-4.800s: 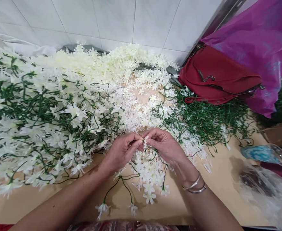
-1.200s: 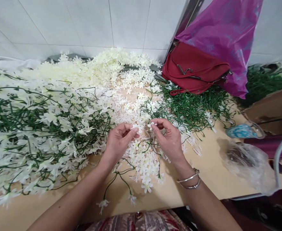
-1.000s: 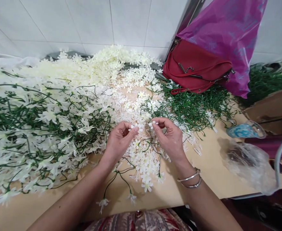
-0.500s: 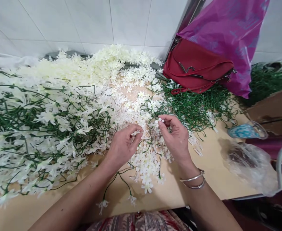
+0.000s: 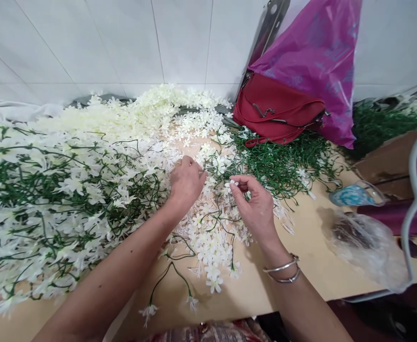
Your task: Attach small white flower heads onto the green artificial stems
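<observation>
Between finger and thumb, my right hand pinches a small white artificial flower. My left hand is back upward over the thin white stamens, fingers curled down and close together; their tips are hidden, so I cannot make out what they grip. Below the hands lies a heap of loose white petals crossed by green stems. Nearer to me, a forked green stem ends in white blossoms.
A big pile of white flowers on green stems covers the left side. Cream petals lie along the tiled wall. A red handbag rests by green stems, near a purple plastic bag. Clear plastic lies at the right.
My left hand has moved up and left onto the stamens, turning its back upward. My right hand still pinches the white flower. The view has shifted slightly.
</observation>
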The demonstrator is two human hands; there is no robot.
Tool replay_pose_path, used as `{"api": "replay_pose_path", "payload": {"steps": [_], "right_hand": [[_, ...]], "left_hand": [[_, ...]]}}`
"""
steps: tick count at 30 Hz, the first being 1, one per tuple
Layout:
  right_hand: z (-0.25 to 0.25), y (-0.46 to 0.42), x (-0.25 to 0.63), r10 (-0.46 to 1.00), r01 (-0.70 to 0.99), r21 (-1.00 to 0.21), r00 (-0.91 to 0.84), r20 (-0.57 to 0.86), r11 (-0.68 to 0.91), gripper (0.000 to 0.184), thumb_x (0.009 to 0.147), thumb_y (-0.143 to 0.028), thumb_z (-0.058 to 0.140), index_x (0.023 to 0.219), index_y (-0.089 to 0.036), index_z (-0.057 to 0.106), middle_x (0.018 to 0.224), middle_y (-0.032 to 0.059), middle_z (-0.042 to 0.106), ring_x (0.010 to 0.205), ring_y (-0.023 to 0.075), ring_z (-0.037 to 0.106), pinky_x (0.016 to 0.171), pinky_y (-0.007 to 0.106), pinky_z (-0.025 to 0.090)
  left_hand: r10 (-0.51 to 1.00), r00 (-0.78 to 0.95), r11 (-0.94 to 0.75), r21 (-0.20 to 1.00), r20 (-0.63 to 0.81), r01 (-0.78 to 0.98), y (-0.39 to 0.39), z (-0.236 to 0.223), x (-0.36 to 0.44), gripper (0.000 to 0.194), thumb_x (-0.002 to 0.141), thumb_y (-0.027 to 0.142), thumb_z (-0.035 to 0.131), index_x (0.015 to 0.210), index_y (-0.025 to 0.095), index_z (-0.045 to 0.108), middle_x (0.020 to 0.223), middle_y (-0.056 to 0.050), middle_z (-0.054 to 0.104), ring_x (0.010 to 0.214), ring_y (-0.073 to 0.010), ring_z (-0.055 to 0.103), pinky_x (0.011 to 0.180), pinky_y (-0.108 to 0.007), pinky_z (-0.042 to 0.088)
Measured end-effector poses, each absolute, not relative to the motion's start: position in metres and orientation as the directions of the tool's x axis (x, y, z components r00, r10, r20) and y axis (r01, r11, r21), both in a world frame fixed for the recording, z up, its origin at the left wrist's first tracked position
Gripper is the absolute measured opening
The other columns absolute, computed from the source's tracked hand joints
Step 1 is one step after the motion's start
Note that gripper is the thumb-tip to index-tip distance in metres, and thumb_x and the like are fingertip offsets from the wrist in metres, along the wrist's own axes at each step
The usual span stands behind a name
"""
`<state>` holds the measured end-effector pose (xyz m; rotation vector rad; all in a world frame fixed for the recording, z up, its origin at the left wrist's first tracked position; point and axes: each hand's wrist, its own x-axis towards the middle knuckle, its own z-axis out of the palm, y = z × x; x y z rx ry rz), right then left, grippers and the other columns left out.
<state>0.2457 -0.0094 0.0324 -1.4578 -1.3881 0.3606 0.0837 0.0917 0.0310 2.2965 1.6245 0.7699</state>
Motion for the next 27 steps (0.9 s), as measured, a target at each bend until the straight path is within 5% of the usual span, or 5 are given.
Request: {"api": "replay_pose_path", "payload": {"steps": [8,15,23,27], "right_hand": [[0.036,-0.012,0.246,0.854,0.566,-0.792,0.273,0.444,0.231,0.011,0.096,-0.024,0.064,0.104,-0.022,0.072,0.095,0.0034,0.076,0.079,0.0187,0.067,0.077,0.033,0.054],[0.033,-0.01,0.245,0.863,0.57,-0.792,0.266,0.43,0.219,0.012,0.095,-0.023,0.063,0.104,-0.023,0.072,0.093,0.003,0.076,0.076,0.0184,0.065,0.077,0.034,0.054],[0.032,-0.009,0.243,0.875,0.547,-0.817,0.29,0.387,0.18,0.013,0.094,-0.025,0.063,0.103,-0.022,0.072,0.09,0.0032,0.075,0.076,0.019,0.065,0.078,0.035,0.054],[0.031,-0.008,0.243,0.886,0.464,-0.87,0.316,0.339,0.167,0.013,0.093,-0.026,0.065,0.103,-0.022,0.072,0.09,0.0028,0.072,0.081,0.0185,0.064,0.08,0.034,0.053]], "left_hand": [[0.816,0.287,-0.508,0.383,0.502,0.772,0.077,0.047,0.055,0.014,0.098,0.019,0.058,0.097,0.02,0.072,0.105,-0.01,0.07,0.094,-0.0262,0.063,0.092,-0.04,0.048],[0.765,0.209,-0.581,0.514,0.609,0.631,0.055,0.073,0.043,0.017,0.106,0.029,0.052,0.105,0.023,0.068,0.111,-0.007,0.068,0.08,-0.016,0.061,0.07,-0.027,0.047],[0.69,0.399,-0.679,0.347,0.604,0.647,0.066,0.08,0.034,0.019,0.107,0.028,0.05,0.103,0.022,0.068,0.129,-0.01,0.07,0.107,-0.0231,0.067,0.088,-0.034,0.052],[0.686,0.47,-0.713,0.385,0.554,0.587,0.067,0.077,0.031,0.022,0.107,0.032,0.053,0.102,0.023,0.072,0.114,-0.006,0.079,0.098,-0.0214,0.073,0.088,-0.032,0.052]]}}
